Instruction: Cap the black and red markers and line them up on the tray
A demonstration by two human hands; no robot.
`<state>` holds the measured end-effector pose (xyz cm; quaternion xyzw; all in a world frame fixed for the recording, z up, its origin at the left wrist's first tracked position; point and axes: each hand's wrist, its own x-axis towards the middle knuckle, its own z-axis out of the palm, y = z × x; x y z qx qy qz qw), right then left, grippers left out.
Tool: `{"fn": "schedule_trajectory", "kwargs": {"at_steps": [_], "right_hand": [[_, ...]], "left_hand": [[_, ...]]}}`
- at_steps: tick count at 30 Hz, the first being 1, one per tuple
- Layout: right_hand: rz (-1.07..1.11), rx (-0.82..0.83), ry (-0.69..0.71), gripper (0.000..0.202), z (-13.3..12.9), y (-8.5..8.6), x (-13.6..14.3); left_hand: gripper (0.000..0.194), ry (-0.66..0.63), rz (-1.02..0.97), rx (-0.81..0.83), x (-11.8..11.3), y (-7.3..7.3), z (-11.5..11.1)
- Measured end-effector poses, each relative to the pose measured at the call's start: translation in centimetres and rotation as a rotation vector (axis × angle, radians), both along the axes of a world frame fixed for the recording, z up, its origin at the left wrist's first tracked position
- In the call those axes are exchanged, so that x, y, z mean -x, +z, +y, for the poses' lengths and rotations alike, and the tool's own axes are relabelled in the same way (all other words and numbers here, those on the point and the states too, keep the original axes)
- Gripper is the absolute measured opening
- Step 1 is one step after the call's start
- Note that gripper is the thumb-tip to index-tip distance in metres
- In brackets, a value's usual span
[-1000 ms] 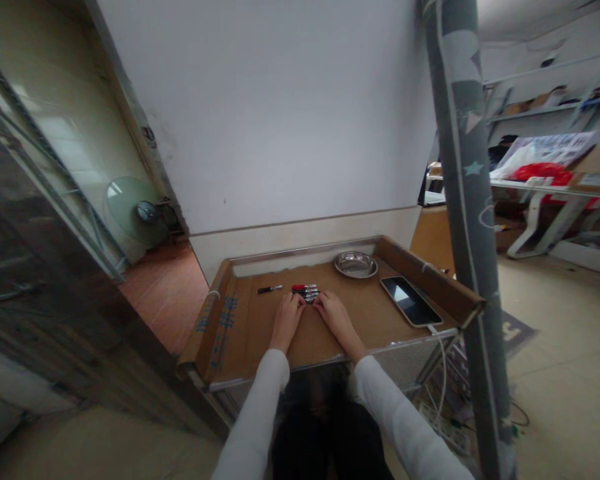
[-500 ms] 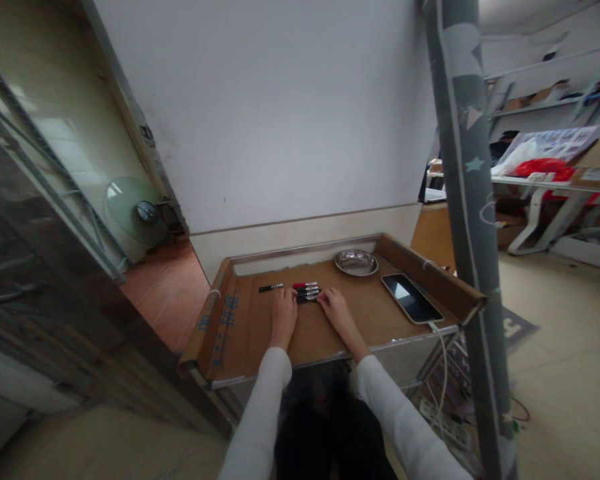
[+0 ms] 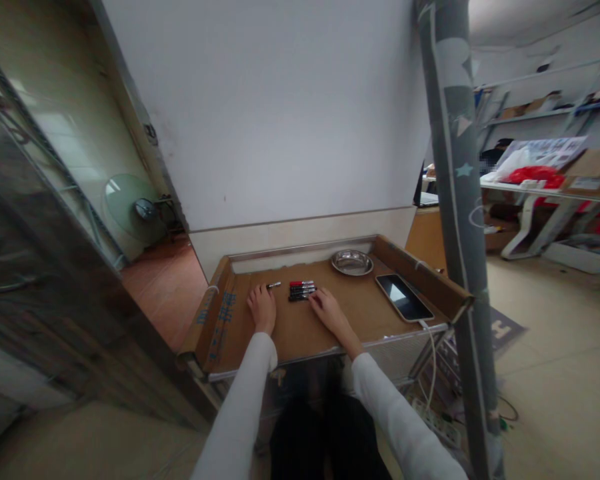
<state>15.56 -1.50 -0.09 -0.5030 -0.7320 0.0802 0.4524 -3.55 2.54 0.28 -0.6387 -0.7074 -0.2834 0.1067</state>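
Note:
My left hand [image 3: 263, 309] rests on the cardboard-lined table, its fingers closed over the left end of a single black marker [image 3: 275, 285]. The marker's silvery end sticks out to the right of the fingers. To the right, several markers lie side by side in a small stack-like row: a red marker [image 3: 301, 283] at the far side and black ones nearer me. At the right end of the nearest black marker [image 3: 297, 299], the fingertips of my right hand [image 3: 329, 312] are pinched together. The fingers partly hide that end.
A round steel dish [image 3: 353, 263] stands at the back right. Nearer on the right lies a phone [image 3: 404, 298] with a white cable [image 3: 433, 363] hanging over the edge. Raised cardboard sides [image 3: 420, 270] border the table. A wrapped grey pole [image 3: 455, 200] rises to the right.
My left hand has moved left, from the row of markers to the single black marker. My right hand stays at the row's right end, with only a slight shift.

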Motion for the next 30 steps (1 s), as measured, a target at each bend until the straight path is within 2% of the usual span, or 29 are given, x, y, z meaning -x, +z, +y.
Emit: {"fn": "schedule_trajectory", "kwargs": {"at_steps": [5, 10, 12, 16, 18, 20, 25, 30], "right_hand": [[0.166, 0.003, -0.091, 0.02, 0.6, -0.5, -0.6], [0.416, 0.107, -0.106, 0.029, 0.5, -0.5, -0.9], [0.531, 0.156, -0.062, 0.035, 0.5, -0.4, -0.8], [0.793, 0.253, 0.056, 0.046, 0.8, -0.2, -0.4], [0.923, 0.319, 0.129, 0.049, 0.8, -0.1, -0.4], [1.006, 0.389, 0.214, 0.048, 0.6, 0.0, -0.5], [1.061, 0.512, 0.377, 0.034, -0.3, 0.4, -0.8], [1.106, 0.576, 0.43, 0.031, -0.7, 0.8, -1.0]], "left_hand": [[0.024, 0.062, 0.052, 0.066, 0.3, 0.4, -1.0], [0.021, -0.063, -0.043, 0.034, 0.5, 0.2, -2.1], [0.018, -0.199, -0.122, -0.021, 0.3, 0.5, -2.6], [0.015, -0.619, -0.21, -0.088, -1.0, 1.2, -3.4], [0.017, -0.743, -0.214, -0.082, -1.8, 1.4, -3.8], [0.018, -0.805, -0.224, -0.079, -2.7, 1.5, -4.1], [0.019, -0.872, -0.317, -0.15, -4.1, 1.7, -4.6], [0.024, -0.77, -0.465, -0.222, -4.0, 1.7, -4.4]]}}
